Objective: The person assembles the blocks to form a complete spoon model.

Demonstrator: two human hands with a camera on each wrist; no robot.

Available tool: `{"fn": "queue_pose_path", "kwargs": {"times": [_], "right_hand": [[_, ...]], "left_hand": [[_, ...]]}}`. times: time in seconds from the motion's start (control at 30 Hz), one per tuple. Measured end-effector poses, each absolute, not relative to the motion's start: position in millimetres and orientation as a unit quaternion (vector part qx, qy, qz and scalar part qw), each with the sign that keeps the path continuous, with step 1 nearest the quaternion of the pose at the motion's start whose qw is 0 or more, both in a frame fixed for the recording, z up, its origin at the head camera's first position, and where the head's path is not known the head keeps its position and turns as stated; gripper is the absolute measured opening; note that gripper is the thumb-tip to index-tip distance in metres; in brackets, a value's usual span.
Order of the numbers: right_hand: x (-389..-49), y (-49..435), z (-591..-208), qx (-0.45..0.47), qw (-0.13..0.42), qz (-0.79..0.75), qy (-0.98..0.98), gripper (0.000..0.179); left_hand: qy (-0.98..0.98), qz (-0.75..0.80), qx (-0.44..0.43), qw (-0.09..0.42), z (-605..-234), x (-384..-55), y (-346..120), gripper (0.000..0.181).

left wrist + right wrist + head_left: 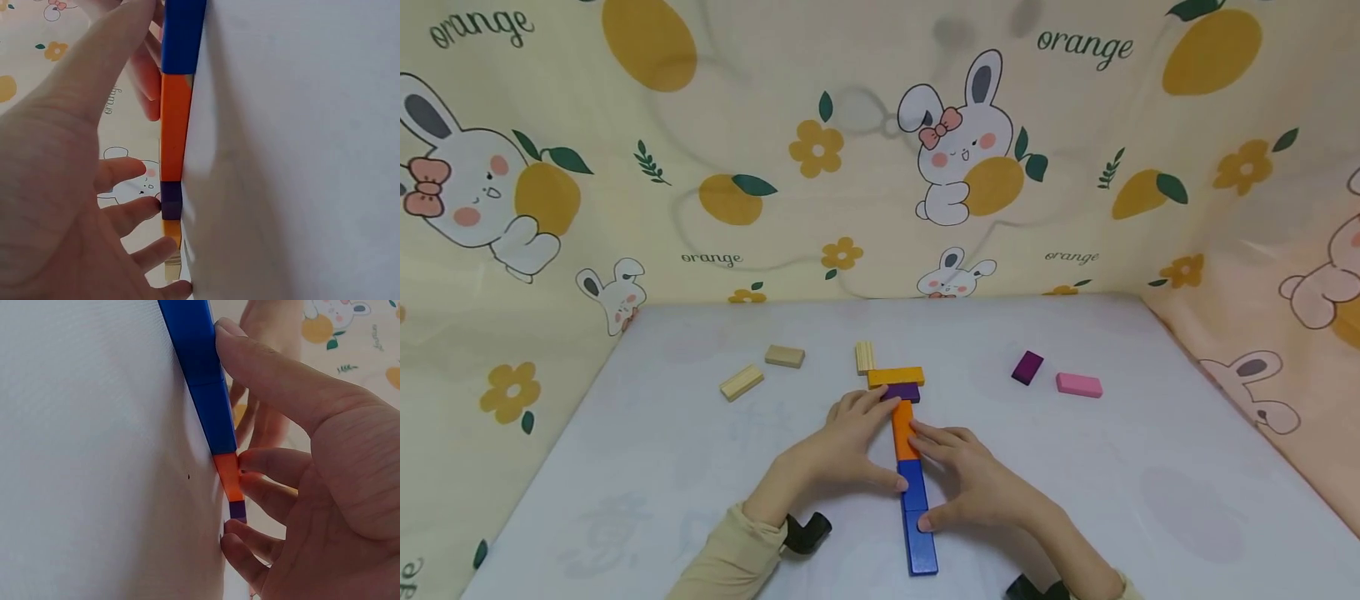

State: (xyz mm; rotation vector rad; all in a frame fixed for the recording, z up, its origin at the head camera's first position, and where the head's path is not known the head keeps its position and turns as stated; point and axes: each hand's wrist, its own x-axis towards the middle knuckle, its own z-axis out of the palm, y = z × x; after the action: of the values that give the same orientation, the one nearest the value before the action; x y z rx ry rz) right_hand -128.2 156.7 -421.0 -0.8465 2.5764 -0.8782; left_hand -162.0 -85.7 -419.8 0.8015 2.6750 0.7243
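Note:
A row of wooden blocks runs away from the person: two blue blocks, the nearer blue block (921, 552) and the farther blue block (913, 487), then an orange block (905, 442). Beyond it, a purple block (907, 392) and a yellow block (896, 377) lie crosswise. My left hand (850, 442) spreads along the left side, fingertips at the purple block and the orange block's far end, thumb at the farther blue block. On the right side, my right hand (977, 483) has its fingertips against the orange block and its thumb at the nearer blue block.
A plain wood block (864, 357) adjoins the yellow one. Two more plain blocks, one block (742, 382) and another block (785, 357), lie at the back left. A dark purple block (1027, 367) and a pink block (1078, 384) lie at the back right. A patterned cloth (865, 192) surrounds the table.

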Motion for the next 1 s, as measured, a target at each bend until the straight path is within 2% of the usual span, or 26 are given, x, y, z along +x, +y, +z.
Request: {"fn": "queue_pose_path", "kwargs": {"times": [0.43,1.0], "right_hand": [[-128.8,157.4,-423.6,-0.297,0.139,-0.306,0.894,0.092],[-127.9,157.4,-422.9,-0.301,0.14,-0.308,0.892,0.093]], "left_hand": [[0.931,0.214,0.279,0.102,-422.0,-161.3,-80.7,0.104],[0.936,0.219,0.257,0.102,-419.8,-160.3,-77.9,0.099]]}}
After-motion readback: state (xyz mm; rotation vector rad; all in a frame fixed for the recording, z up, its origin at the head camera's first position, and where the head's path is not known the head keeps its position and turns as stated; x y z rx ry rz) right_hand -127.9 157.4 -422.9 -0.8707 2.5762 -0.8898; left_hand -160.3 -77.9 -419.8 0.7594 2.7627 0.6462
